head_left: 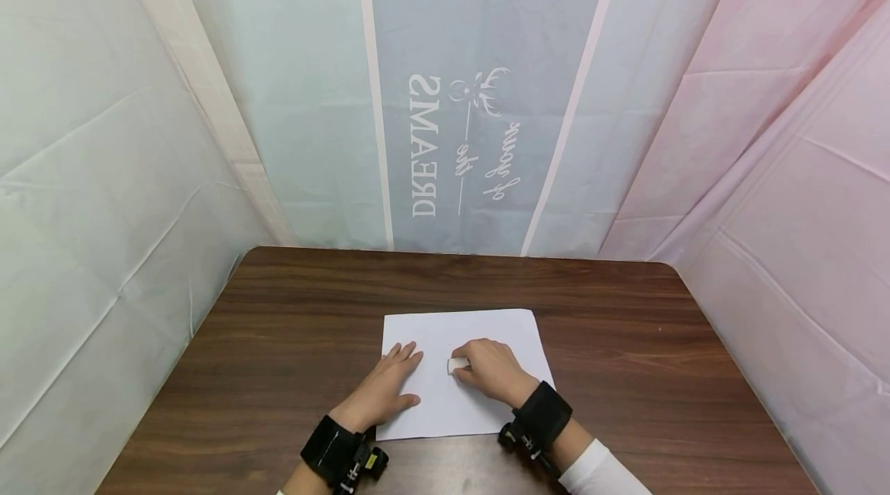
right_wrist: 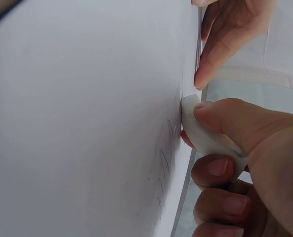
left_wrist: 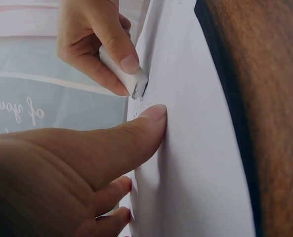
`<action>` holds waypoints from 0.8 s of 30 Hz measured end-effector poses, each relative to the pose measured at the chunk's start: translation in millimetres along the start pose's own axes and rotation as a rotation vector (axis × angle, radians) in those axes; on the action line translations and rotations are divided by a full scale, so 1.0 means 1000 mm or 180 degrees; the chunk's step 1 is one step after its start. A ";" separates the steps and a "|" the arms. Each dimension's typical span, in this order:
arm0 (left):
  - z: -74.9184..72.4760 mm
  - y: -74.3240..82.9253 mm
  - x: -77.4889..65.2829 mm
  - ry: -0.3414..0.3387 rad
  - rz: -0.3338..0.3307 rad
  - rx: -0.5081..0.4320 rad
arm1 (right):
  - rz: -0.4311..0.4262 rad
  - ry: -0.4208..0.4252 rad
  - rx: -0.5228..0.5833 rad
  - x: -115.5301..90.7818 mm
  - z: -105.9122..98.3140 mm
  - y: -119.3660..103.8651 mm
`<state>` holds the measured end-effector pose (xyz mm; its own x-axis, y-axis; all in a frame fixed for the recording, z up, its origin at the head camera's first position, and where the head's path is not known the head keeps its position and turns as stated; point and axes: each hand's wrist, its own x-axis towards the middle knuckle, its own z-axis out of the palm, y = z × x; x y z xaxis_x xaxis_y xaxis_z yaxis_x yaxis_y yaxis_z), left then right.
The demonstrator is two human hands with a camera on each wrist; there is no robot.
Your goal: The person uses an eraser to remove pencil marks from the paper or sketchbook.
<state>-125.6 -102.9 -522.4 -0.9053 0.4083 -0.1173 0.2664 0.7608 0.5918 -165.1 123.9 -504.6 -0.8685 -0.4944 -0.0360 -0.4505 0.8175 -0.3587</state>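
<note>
A white sheet of paper [head_left: 480,410] lies on the brown table. My right hand [head_left: 495,370] pinches a white eraser [right_wrist: 205,133] between thumb and fingers, its smudged end against the paper. Faint pencil strokes [right_wrist: 163,163] show on the sheet beside the eraser in the right wrist view. On the sheet's left part rests my left hand [head_left: 384,393], fingers spread and straight, thumb [left_wrist: 148,123] pressed on the paper. The eraser's dark-marked tip points toward that thumb in the left wrist view.
The wooden table [head_left: 299,356] reaches out on all sides of the paper. Behind it hangs a blue-grey cloth [head_left: 480,16] with white lettering, and pale cloths [head_left: 799,209] close off both sides. Each wrist wears a black strap [head_left: 542,414] with a small camera.
</note>
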 end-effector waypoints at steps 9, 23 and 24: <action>-0.002 0.000 0.001 -0.0005 0.0048 0.0038 | 0.0003 0.0008 -0.0023 0.000 0.000 0.003; -0.002 0.000 0.000 -0.0008 0.0063 0.0019 | -0.0016 0.0020 -0.0014 -0.002 -0.003 0.005; -0.002 0.000 0.000 -0.0008 0.0063 0.0022 | -0.0011 0.0013 -0.0009 -0.002 -0.003 0.005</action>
<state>-126.2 -103.8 -520.5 -0.8990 0.4245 -0.1078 0.2865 0.7561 0.5884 -166.6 130.1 -503.6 -0.8678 -0.4960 -0.0309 -0.4541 0.8166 -0.3564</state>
